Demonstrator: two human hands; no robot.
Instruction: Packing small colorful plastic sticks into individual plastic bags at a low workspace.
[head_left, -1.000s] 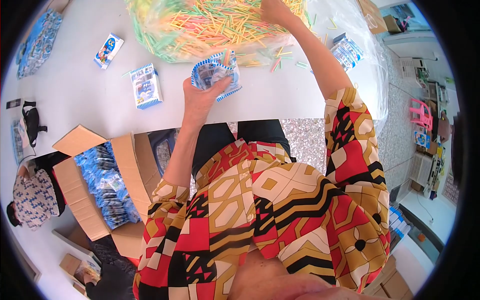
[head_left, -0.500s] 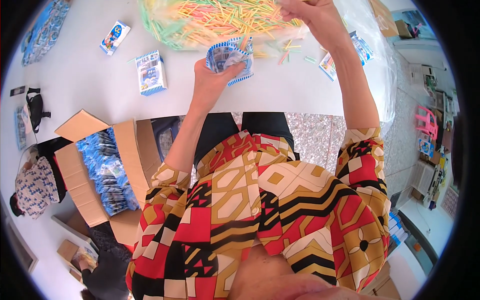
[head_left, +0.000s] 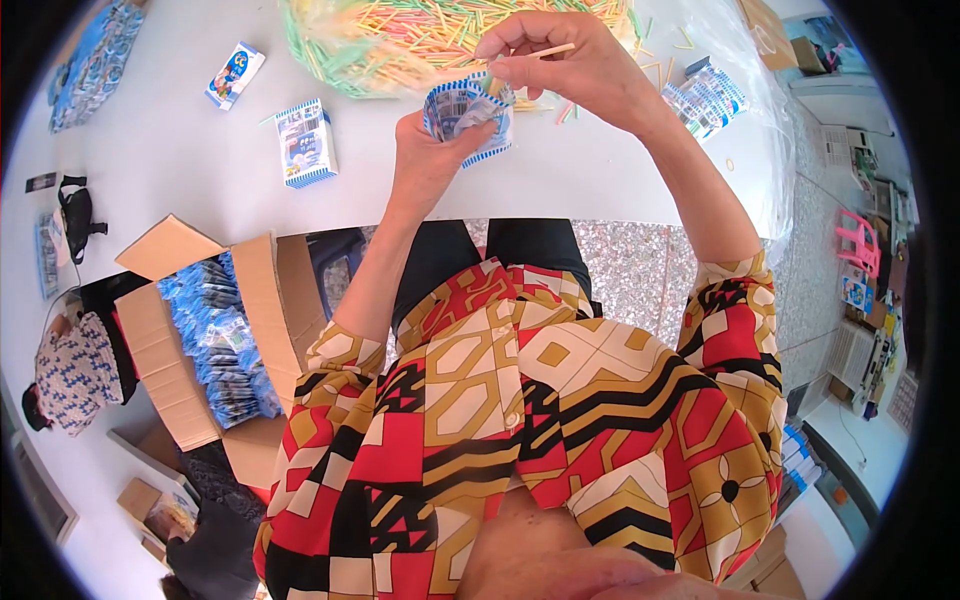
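One slender, pale yellow stick (head_left: 556,50) sits at the upper middle of the frame, its long axis nearly level, the free end pointing right and slightly up; the thumb and fingers of the right hand (head_left: 578,78) are pinched on it, that end jutting out to the right of the pinch. Below and left, the left hand (head_left: 432,165) clamps one blue-and-white, stripe-edged plastic pouch (head_left: 452,108) near its lower right, the mouth gaping toward the frame's top. Two blue-and-white rectangular packs, one smaller (head_left: 235,75) and one larger (head_left: 306,145), stand upper left; the multicoloured sticks (head_left: 400,42) along the top are too many to count
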